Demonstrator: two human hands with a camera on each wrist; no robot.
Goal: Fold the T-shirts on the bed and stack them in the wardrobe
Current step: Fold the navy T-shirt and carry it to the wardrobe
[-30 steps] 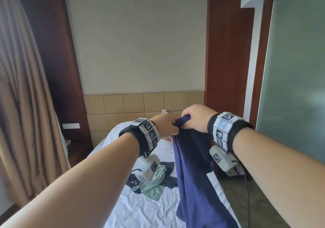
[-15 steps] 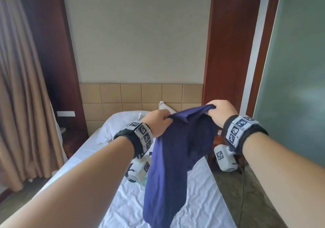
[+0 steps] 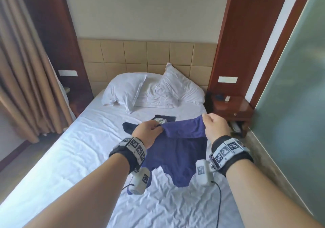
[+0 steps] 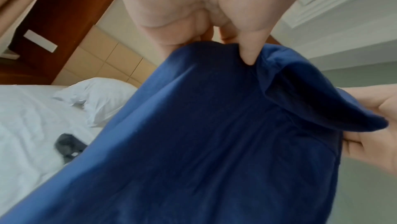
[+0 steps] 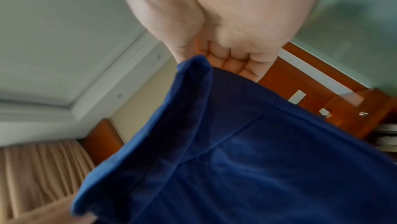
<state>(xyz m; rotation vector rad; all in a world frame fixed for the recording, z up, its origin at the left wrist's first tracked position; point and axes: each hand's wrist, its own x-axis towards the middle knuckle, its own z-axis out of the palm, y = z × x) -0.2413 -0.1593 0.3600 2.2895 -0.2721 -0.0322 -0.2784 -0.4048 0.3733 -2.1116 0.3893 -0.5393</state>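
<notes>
The T-shirt [image 3: 177, 150] is plain navy blue, brighter blue in the wrist views. The bed [image 3: 84, 150] sheet and far pillows [image 3: 126, 90] are white. A dark navy garment [image 3: 129, 128] with a pale green and white patch lies far on the sheet. The headboard [image 3: 135, 55] is tan in square panels. The curtain [image 3: 22, 73] at left is light brown. The nightstand [image 3: 233, 106] at right is reddish brown. Both wristbands [image 3: 230, 153] are black with black-and-white square markers.

no readable text, only square coded markers on wristbands [image 3: 135, 146]
</notes>
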